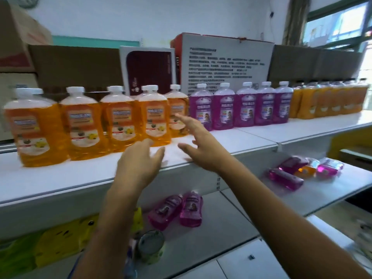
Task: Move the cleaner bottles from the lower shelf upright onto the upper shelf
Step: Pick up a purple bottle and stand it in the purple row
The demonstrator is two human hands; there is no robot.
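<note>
Orange cleaner bottles (118, 119) and purple cleaner bottles (243, 106) stand upright in a row on the white upper shelf (60, 174). On the lower shelf (231, 222) two purple bottles (177, 210) lie flat in the middle, and several more purple and orange bottles (296, 172) lie flat to the right. My left hand (138, 164) hovers with fingers spread over the upper shelf's front edge, holding nothing. My right hand (197, 143) is also empty, fingers straight, just in front of the orange bottle (177, 111) at the row's right end.
Cardboard boxes (76, 65) and a white printed box (227, 61) stand behind the bottle row. More orange bottles (326, 99) fill the upper shelf's far right. Yellow packets (56, 244) and a tin can (151, 246) sit at the lower left.
</note>
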